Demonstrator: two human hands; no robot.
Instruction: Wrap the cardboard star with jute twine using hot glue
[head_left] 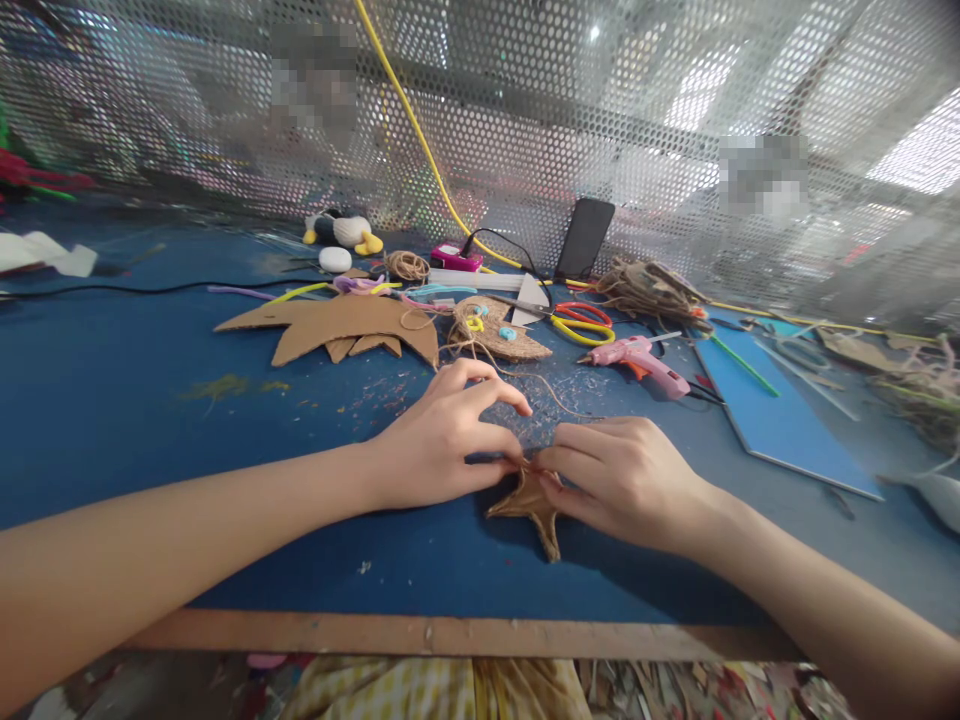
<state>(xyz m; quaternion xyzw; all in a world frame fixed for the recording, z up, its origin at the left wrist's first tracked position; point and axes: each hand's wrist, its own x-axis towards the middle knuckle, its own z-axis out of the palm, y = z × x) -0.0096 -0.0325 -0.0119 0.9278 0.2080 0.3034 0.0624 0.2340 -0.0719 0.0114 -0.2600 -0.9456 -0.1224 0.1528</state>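
A small brown cardboard star point(534, 500) edged with twine lies on the blue tabletop near the front. My left hand point(450, 430) pinches at its upper point with thumb and a fingertip, the index finger arched above. From the other side, the fingers of my right hand point(626, 475) are closed on the star's upper right part, hiding some of it. A loose strand of twine point(544, 385) curves behind both hands. Beyond them sits a twine-wrapped piece point(501, 335) with blue and yellow bits on it.
Cut cardboard point(360, 325) lies behind my left hand. Past my right hand are a pink glue gun point(637, 362), scissors point(581, 325), a twine bundle point(649, 290) and a blue board point(787, 420). A phone point(586, 238) leans on the perforated metal screen point(510, 130).
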